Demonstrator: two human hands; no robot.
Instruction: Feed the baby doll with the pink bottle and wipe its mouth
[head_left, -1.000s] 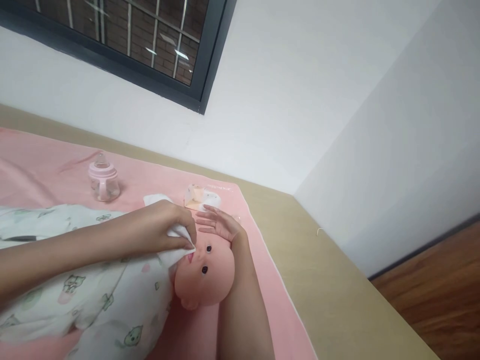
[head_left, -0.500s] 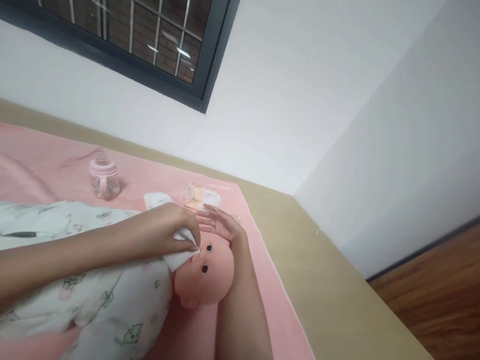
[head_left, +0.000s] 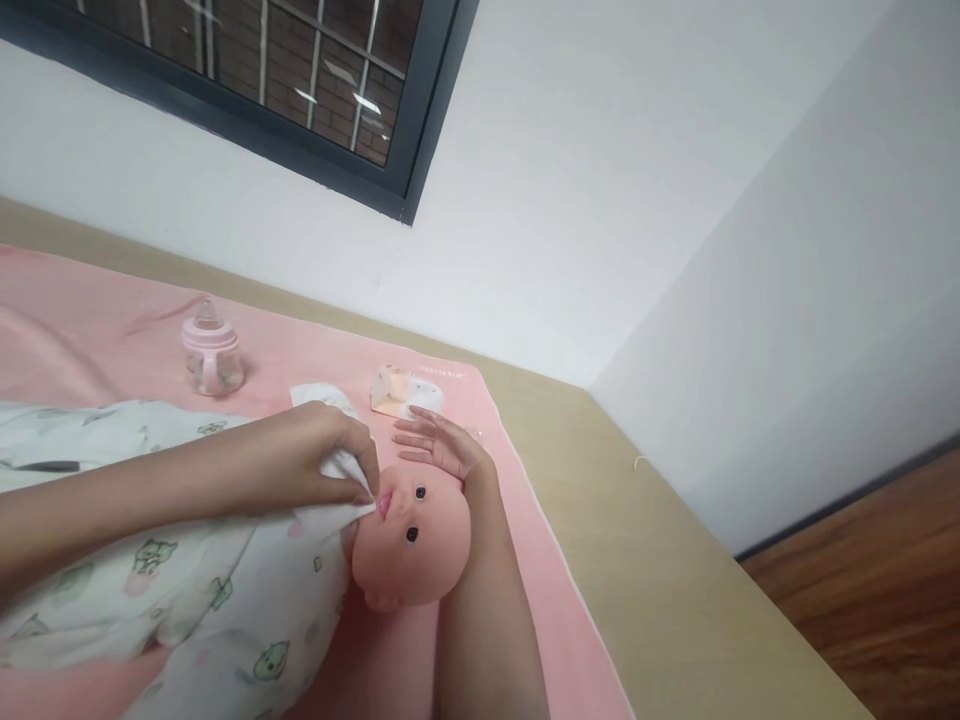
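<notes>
A baby doll (head_left: 412, 545) in a white printed sleepsuit lies on a pink blanket (head_left: 90, 330). My left hand (head_left: 322, 460) pinches a white wipe (head_left: 330, 510) against the doll's chin, just below its mouth. My right hand (head_left: 439, 445) rests on the far side of the doll's head, fingers stretched out and apart, and my right forearm runs along the crown of the head.
A pink baby bottle (head_left: 210, 350) stands on the blanket behind the doll. A pack of wipes (head_left: 405, 392) and a folded white cloth (head_left: 319, 395) lie near my right hand. The blanket covers a tan bed (head_left: 660, 580) set in a room corner, under a window (head_left: 262, 70).
My left hand has drawn the wipe from the doll's nose and eye area down to its chin, so the mouth now shows. My right hand has stayed put.
</notes>
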